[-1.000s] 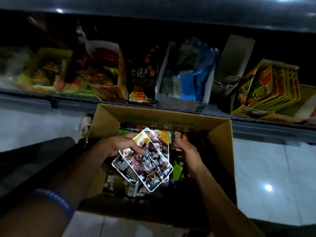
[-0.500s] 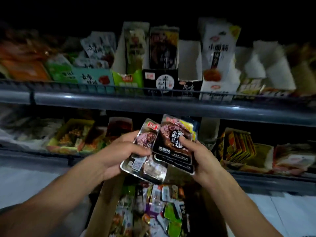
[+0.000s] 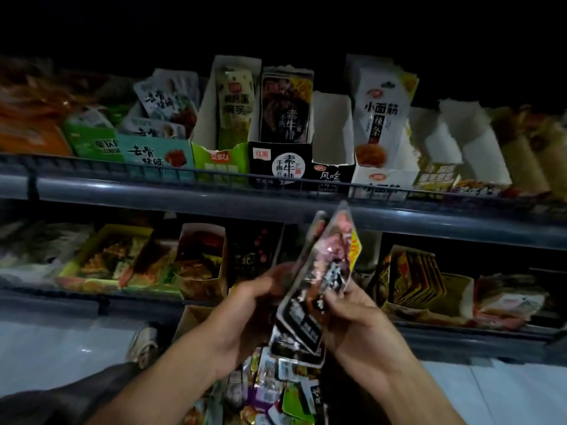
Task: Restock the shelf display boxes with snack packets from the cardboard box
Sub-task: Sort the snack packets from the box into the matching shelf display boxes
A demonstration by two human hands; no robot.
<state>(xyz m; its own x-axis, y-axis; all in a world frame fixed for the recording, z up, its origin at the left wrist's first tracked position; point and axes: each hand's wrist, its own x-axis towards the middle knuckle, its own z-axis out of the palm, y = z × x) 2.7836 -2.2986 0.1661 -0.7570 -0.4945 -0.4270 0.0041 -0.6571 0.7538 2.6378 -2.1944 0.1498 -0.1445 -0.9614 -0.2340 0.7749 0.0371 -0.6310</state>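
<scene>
Both my hands hold one fanned stack of snack packets (image 3: 319, 289) upright above the cardboard box (image 3: 191, 317). My left hand (image 3: 248, 311) curls its grip round the stack's left edge, though motion blur hides the fingertips; my right hand (image 3: 352, 320) clamps the right edge with thumb and fingers. Loose packets (image 3: 276, 391) fill the box below. Ahead, the upper shelf (image 3: 184, 194) carries a row of display boxes, among them a black display box (image 3: 280, 165) with dark packets standing in it and a white-walled display box (image 3: 333, 133) beside it.
</scene>
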